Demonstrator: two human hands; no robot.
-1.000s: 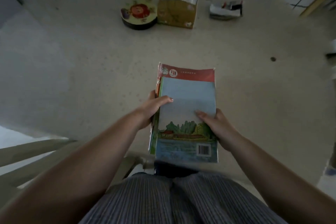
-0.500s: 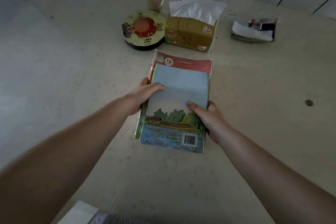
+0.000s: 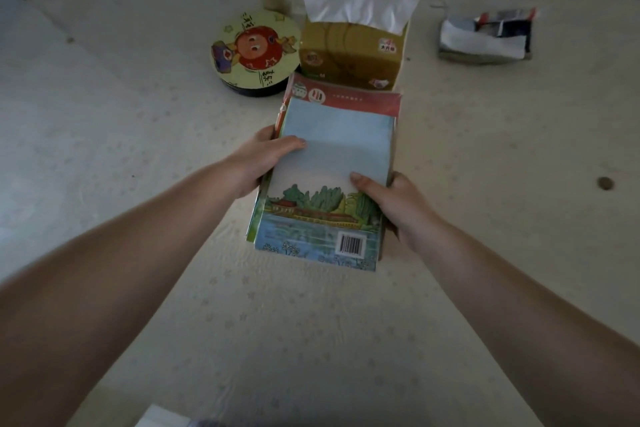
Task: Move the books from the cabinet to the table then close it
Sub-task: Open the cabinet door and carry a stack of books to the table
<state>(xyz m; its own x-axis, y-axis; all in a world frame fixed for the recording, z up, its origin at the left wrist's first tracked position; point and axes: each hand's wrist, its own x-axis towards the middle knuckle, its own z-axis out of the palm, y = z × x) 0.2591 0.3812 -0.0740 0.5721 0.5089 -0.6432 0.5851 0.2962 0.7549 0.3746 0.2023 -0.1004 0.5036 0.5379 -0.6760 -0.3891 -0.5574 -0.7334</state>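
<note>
The left hand [image 3: 261, 158] and right hand [image 3: 393, 199] clamp a stack of books [image 3: 332, 166] by its sides, thumbs pressed on top, over the table [image 3: 138, 149] just before the tissue box [image 3: 351, 55]. Apparently the setting-down step; next, lower and release.

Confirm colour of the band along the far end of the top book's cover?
Red, across the top book cover's far end; it shows in the head view, the only one.

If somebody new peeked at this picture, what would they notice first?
First, the stack of books in the middle, gripped by the left hand and right hand over the table. Just behind it sit a round tin with a red cartoon face and a yellow tissue box.
</note>
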